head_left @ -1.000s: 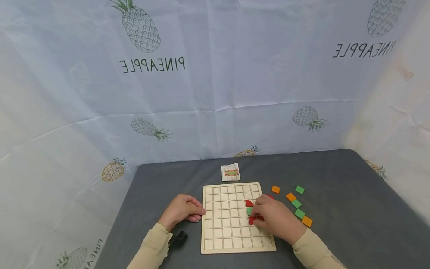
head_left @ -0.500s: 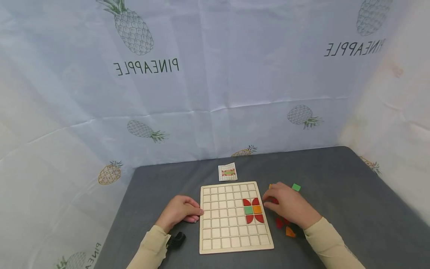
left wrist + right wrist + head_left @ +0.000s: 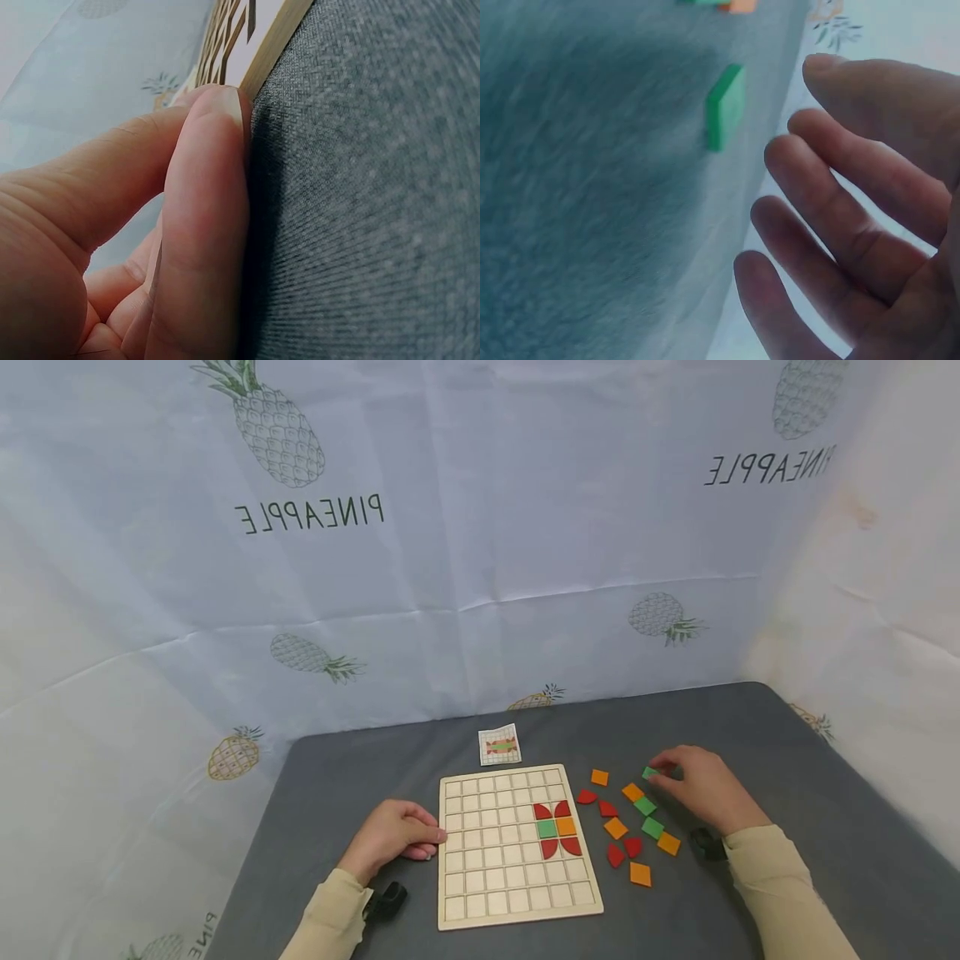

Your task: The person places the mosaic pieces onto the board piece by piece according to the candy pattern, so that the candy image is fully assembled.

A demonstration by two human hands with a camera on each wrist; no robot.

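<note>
A pale wooden grid board (image 3: 495, 877) lies on the dark grey tabletop. My left hand (image 3: 392, 837) pinches its left edge with thumb and fingertips, shown close up at the board's edge (image 3: 271, 56) in the left wrist view. On the board's right side, a green square and an orange square (image 3: 565, 827) sit between red petal-shaped pieces, two above and two below. My right hand (image 3: 705, 787) is over the far green square tile (image 3: 649, 772). In the right wrist view its fingers (image 3: 802, 169) are spread and apart from that green tile (image 3: 726, 109).
Loose orange, green and red pieces (image 3: 615, 828) lie between the board and my right hand. Behind the board is a small printed pattern card (image 3: 499, 745). A black strap is on each wrist. A pineapple-print cloth (image 3: 450, 527) hangs behind the table.
My right hand has left the board, showing the orange square and red pieces there, and moved right past the loose pieces to the far green tile. The left hand stays at the board's edge.
</note>
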